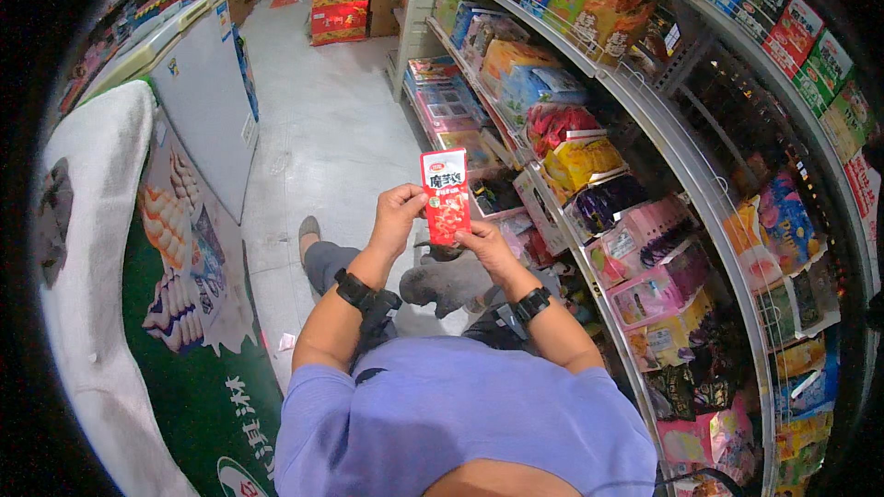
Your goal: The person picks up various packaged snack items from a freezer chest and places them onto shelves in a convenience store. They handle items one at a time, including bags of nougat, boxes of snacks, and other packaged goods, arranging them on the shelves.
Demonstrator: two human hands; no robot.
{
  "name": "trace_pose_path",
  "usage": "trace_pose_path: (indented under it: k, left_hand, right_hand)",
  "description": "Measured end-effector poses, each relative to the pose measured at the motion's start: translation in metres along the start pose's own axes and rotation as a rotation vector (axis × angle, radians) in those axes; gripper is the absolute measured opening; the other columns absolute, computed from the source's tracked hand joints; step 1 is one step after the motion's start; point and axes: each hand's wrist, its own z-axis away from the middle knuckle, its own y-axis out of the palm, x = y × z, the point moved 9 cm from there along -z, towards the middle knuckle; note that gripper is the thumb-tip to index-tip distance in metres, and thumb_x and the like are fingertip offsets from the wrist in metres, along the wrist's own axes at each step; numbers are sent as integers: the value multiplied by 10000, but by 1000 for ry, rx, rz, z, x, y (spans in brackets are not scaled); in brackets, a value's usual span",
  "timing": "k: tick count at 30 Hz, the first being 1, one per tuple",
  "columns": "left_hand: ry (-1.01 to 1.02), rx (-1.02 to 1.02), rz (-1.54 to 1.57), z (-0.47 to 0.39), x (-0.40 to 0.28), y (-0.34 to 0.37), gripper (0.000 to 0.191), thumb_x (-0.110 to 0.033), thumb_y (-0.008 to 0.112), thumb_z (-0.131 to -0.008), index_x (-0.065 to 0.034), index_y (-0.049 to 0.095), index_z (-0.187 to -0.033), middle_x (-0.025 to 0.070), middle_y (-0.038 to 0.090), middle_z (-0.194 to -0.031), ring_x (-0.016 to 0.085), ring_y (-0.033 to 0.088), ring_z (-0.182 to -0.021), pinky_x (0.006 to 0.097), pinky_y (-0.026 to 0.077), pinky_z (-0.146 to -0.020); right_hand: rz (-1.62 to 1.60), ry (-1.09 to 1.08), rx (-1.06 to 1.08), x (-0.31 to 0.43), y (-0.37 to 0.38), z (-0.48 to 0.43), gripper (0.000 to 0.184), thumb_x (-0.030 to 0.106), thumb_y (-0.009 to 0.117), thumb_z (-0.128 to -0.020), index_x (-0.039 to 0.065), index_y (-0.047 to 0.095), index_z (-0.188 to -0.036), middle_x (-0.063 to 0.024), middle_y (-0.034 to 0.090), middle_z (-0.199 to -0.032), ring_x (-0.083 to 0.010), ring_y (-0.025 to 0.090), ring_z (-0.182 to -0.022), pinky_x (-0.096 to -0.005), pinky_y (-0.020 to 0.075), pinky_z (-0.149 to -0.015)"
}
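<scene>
A small red and white snack packet (447,197) stands upright before me, its printed front facing up at the camera. My left hand (399,219) pinches its left edge between thumb and fingers. At the lower right corner, the thumb and fingers of my right hand (492,247) grip it too. The packet looks flat, and no tear shows along its edges. Both wrists wear black bands. Below the packet, between my legs, is a grey furry shape (445,281) that looks like a cat, partly hidden by my right arm.
Metal shelving (608,83) full of bagged snacks curves along my right. To the left stand a chest freezer (207,103) and a green ice-cream freezer (186,359) partly under a pale cover (90,359). Red cartons (340,7) are stacked at the far end of the tiled aisle (304,124).
</scene>
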Motion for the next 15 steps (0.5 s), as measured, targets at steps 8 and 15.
trace_pose_path:
  k: [8,15]
  left_hand:
    - [-35,-2,-46,-10,22,-8,129,-115,574,-869,-5,641,-880,26,635,-801,109,578,-717,266,481,-662]
    - [-190,-31,166,-10,56,-8,101,-85,530,-879,-20,607,-885,35,622,-827,128,595,-724,291,502,-657]
  right_hand:
    - [64,2,-46,-17,-14,-6,122,120,610,-866,28,678,-908,4,657,-854,-68,576,-787,-239,455,-735]
    - [171,57,-3,-40,-15,-9,157,144,604,-854,19,667,-927,25,637,-849,-67,550,-785,-247,453,-740]
